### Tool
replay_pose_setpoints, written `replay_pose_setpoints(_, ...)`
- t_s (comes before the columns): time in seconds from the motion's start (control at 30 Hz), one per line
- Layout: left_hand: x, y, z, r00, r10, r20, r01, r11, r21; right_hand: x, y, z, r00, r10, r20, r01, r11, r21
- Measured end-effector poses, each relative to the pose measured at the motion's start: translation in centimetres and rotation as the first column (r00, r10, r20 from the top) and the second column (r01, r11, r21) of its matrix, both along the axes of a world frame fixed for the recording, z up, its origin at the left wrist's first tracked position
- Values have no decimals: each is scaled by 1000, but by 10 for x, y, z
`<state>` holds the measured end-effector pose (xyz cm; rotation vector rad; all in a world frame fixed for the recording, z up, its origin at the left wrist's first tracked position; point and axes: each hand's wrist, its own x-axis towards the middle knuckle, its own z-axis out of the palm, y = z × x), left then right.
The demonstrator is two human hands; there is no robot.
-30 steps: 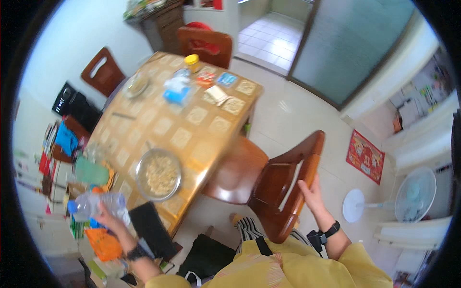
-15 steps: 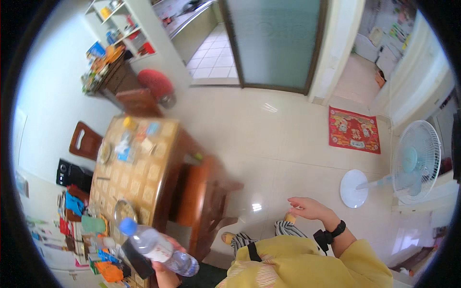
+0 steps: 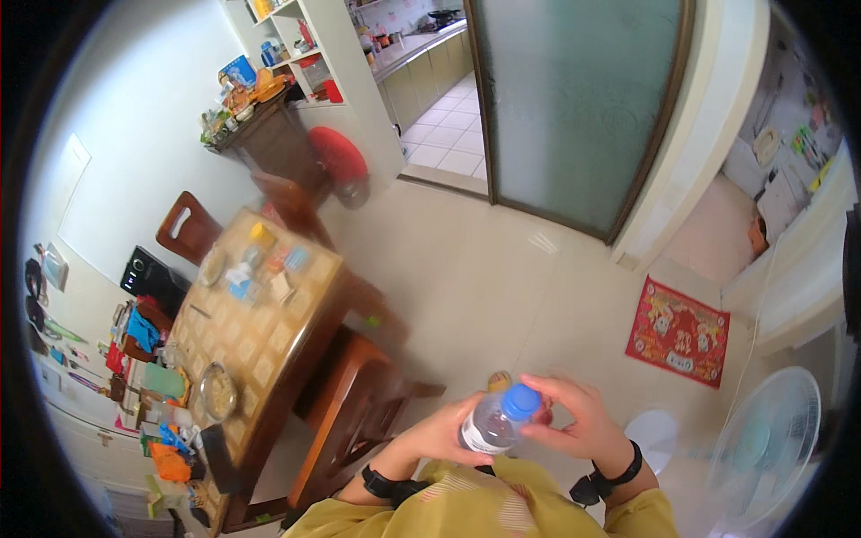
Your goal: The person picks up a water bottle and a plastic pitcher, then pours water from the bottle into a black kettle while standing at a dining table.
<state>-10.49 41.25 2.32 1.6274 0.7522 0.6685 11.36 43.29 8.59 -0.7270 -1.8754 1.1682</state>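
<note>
In front of my body is a clear plastic bottle (image 3: 490, 429) with a blue cap (image 3: 521, 403) and a white label, its cap tilted up and to the right. My left hand (image 3: 446, 435) is wrapped round the bottle's body from the left. From the right, my right hand (image 3: 578, 420) has its thumb and fingers round the cap's edge, slightly blurred. Part of the bottle is hidden by my fingers. Both wrists wear black bands.
At left stands a dining table (image 3: 260, 334) with a metal bowl (image 3: 218, 393) of food; a wooden chair (image 3: 345, 399) is beside it. A fan (image 3: 762, 448) stands at right, near a red mat (image 3: 679, 332). A frosted sliding door (image 3: 578, 112) is ahead.
The bottle has moved from beside the table to the front of my body in my left hand. My right hand has come to its cap. The view has turned and shifted.
</note>
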Motion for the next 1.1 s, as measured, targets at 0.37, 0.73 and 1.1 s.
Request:
replay_pose_setpoints(0.37, 8, 275, 27, 945, -321, 56, 318, 946, 55, 5, 258, 36, 951, -185, 248, 13, 825, 565)
replay_pose_setpoints(0.73, -55, 470, -23, 716, -432, 549, 674, 633, -381, -49, 486, 29, 860, 315, 401, -484, 751, 448)
replay_pose_setpoints(1.1, -165, 638, -17, 913, 47, 406, 77, 955, -285, -180, 759, 51, 730, 660, 176, -675, 656, 338)
